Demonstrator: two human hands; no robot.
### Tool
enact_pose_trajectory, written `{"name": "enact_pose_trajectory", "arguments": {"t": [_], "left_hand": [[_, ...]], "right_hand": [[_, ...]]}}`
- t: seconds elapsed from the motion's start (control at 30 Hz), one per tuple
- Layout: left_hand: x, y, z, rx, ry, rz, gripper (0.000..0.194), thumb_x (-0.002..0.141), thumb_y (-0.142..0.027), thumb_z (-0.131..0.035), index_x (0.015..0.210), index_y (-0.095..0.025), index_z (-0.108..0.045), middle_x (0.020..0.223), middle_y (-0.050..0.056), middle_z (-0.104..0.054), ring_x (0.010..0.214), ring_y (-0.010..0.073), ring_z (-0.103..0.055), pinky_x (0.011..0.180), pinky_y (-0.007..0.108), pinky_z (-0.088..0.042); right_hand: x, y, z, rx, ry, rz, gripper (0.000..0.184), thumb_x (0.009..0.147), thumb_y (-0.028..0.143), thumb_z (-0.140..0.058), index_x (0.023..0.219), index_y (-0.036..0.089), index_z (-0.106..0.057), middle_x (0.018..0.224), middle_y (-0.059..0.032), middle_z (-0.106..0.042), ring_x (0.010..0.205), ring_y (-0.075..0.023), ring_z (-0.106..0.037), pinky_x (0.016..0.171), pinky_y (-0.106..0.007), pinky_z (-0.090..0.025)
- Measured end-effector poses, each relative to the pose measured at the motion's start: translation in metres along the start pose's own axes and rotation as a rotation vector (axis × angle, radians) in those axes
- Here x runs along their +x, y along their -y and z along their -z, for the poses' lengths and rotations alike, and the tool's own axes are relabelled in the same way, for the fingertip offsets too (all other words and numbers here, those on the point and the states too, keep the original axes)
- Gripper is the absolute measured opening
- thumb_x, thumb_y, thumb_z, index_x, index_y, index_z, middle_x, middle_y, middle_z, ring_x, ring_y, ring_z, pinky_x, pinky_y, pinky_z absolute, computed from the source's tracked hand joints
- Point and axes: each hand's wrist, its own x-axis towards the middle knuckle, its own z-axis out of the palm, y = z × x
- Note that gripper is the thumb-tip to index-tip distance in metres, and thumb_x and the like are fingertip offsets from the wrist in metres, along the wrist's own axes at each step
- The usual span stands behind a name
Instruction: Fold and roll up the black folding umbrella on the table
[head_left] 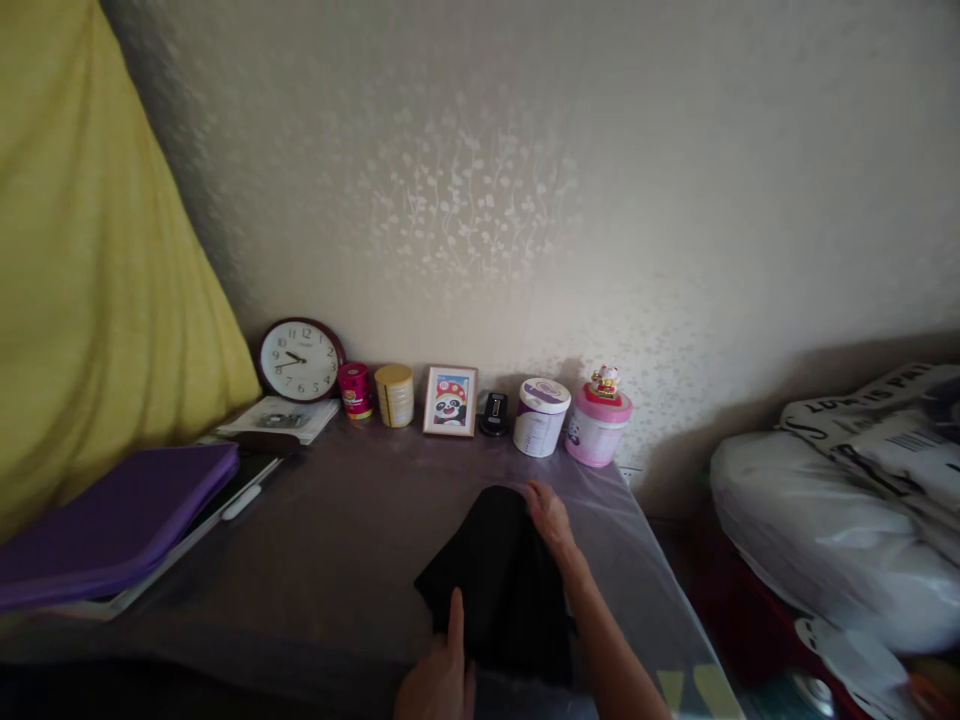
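A piece of black cloth point(487, 580) lies partly folded near the front of the table, its kind not clear. My left hand point(439, 675) is at its lower left, with the index finger stretched out over the cloth and the other fingers partly hidden at the bottom of the view. At the upper right edge of the cloth is my right hand point(549, 518), its fingers closed on that edge.
The table point(337, 540) has a clear cover. Along the wall stand a clock point(301, 360), a red can point(355, 390), a yellow-lidded jar point(395, 396), a picture frame point(450, 401), a white tub point(541, 418) and a pink tub point(598, 428). A purple case point(120, 515) lies left; bagged items point(817, 530) sit right.
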Motion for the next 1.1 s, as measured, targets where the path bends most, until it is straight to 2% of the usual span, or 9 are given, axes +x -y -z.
{"name": "enact_pose_trajectory", "arguments": {"t": [0.17, 0.37, 0.57, 0.67, 0.73, 0.83, 0.9, 1.0, 1.1], "left_hand": [[-0.006, -0.002, 0.003, 0.019, -0.028, -0.015, 0.063, 0.088, -0.022, -0.029, 0.138, -0.009, 0.006, 0.109, 0.013, -0.058, 0.087, 0.0163, -0.059, 0.073, 0.024, -0.041], [-0.005, 0.006, 0.000, -0.079, -0.078, -0.055, 0.064, 0.088, -0.025, -0.031, 0.138, -0.011, 0.005, 0.101, 0.010, -0.062, 0.084, 0.0140, -0.060, 0.072, 0.023, -0.041], [-0.002, 0.016, 0.005, -0.250, -0.075, -0.062, 0.064, 0.088, -0.028, -0.033, 0.139, -0.015, 0.003, 0.105, 0.009, -0.061, 0.086, 0.0127, -0.060, 0.074, 0.021, -0.042], [-0.003, 0.017, 0.013, -0.368, -0.001, -0.025, 0.064, 0.088, -0.032, -0.030, 0.138, -0.020, 0.008, 0.106, 0.009, -0.060, 0.060, 0.0092, -0.059, 0.055, 0.020, -0.043], [-0.005, 0.015, 0.019, -0.474, 0.069, 0.016, 0.064, 0.088, -0.033, -0.027, 0.137, -0.024, 0.014, 0.108, 0.010, -0.058, 0.041, 0.0055, -0.050, 0.040, 0.018, -0.038], [-0.005, 0.015, 0.022, -0.538, 0.119, 0.066, 0.062, 0.089, -0.033, -0.024, 0.135, -0.025, 0.017, 0.115, 0.012, -0.054, 0.035, 0.0027, -0.044, 0.034, 0.017, -0.033], [-0.004, 0.016, 0.021, -0.478, 0.101, 0.069, 0.061, 0.089, -0.033, -0.024, 0.136, -0.024, 0.015, 0.115, 0.012, -0.055, 0.040, 0.0040, -0.050, 0.040, 0.017, -0.037], [0.000, 0.019, 0.013, -0.318, -0.020, -0.002, 0.062, 0.089, -0.030, -0.029, 0.138, -0.017, 0.005, 0.109, 0.011, -0.059, 0.070, 0.0103, -0.061, 0.062, 0.019, -0.043], [0.002, 0.020, 0.007, -0.204, -0.071, -0.029, 0.063, 0.088, -0.029, -0.033, 0.139, -0.013, 0.000, 0.100, 0.010, -0.063, 0.086, 0.0137, -0.060, 0.074, 0.022, -0.041]], "right_hand": [[-0.059, -0.032, 0.029, 0.049, -0.092, -0.341, 0.036, 0.077, 0.037, -0.040, 0.093, 0.015, -0.064, 0.090, -0.0104, -0.067, 0.083, -0.0224, -0.062, 0.073, -0.032, -0.045], [-0.110, -0.025, 0.036, 0.236, -0.039, -0.462, 0.040, 0.073, 0.048, -0.043, 0.089, 0.018, -0.065, 0.083, -0.0075, -0.068, 0.077, -0.0226, -0.063, 0.066, -0.031, -0.046], [-0.107, -0.002, 0.038, 0.343, -0.026, -0.466, 0.042, 0.070, 0.051, -0.047, 0.083, 0.016, -0.067, 0.079, -0.0074, -0.068, 0.077, -0.0237, -0.062, 0.068, -0.032, -0.046], [-0.103, 0.003, 0.037, 0.399, -0.020, -0.481, 0.044, 0.069, 0.054, -0.048, 0.082, 0.015, -0.067, 0.075, -0.0065, -0.068, 0.074, -0.0231, -0.061, 0.065, -0.031, -0.046], [-0.103, 0.004, 0.036, 0.417, -0.017, -0.466, 0.044, 0.068, 0.054, -0.050, 0.078, 0.014, -0.066, 0.069, -0.0054, -0.066, 0.069, -0.0220, -0.060, 0.062, -0.030, -0.045], [-0.104, 0.003, 0.035, 0.450, -0.027, -0.444, 0.042, 0.067, 0.054, -0.052, 0.069, 0.014, -0.065, 0.063, -0.0036, -0.063, 0.065, -0.0203, -0.057, 0.058, -0.027, -0.043], [-0.105, 0.005, 0.038, 0.495, -0.028, -0.456, 0.043, 0.067, 0.055, -0.052, 0.070, 0.014, -0.065, 0.063, -0.0029, -0.063, 0.065, -0.0198, -0.057, 0.057, -0.026, -0.043], [-0.103, 0.013, 0.044, 0.567, -0.008, -0.474, 0.048, 0.067, 0.057, -0.052, 0.076, 0.013, -0.067, 0.064, -0.0027, -0.063, 0.064, -0.0190, -0.057, 0.055, -0.025, -0.043], [-0.094, 0.026, 0.047, 0.630, -0.017, -0.458, 0.052, 0.066, 0.059, -0.054, 0.083, 0.012, -0.067, 0.067, -0.0032, -0.064, 0.063, -0.0183, -0.057, 0.054, -0.025, -0.043]]}}
